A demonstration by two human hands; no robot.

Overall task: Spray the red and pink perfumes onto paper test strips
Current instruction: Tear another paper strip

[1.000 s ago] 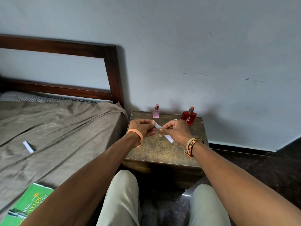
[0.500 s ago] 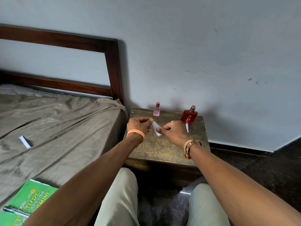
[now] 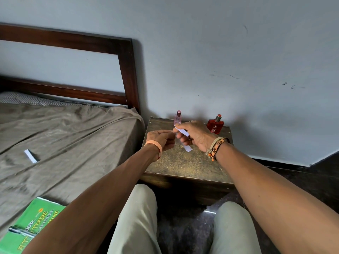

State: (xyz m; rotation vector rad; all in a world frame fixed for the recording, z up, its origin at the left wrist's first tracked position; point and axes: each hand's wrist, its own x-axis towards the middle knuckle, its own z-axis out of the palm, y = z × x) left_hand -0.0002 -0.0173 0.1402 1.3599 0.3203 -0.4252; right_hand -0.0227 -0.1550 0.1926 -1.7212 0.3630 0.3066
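Head view: hand status?
— Right hand (image 3: pixel 196 136) pinches a paper strip (image 3: pixel 182 132) above the nightstand (image 3: pixel 183 165). Left hand (image 3: pixel 159 138) is curled at the strip's end; grip unclear.
— Bottle positions?
— Pink perfume (image 3: pixel 178 119) and red perfume (image 3: pixel 215 125) stand upright at the rear edge.

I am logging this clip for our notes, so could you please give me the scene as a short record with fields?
Right hand: pinches paper strip
Left hand: fingers curled at the strip's end, grip unclear
Pink perfume: upright, back of nightstand, untouched
Red perfume: upright, back right, untouched
Spare strip: lies on the bed
Green book: on the bed's near edge
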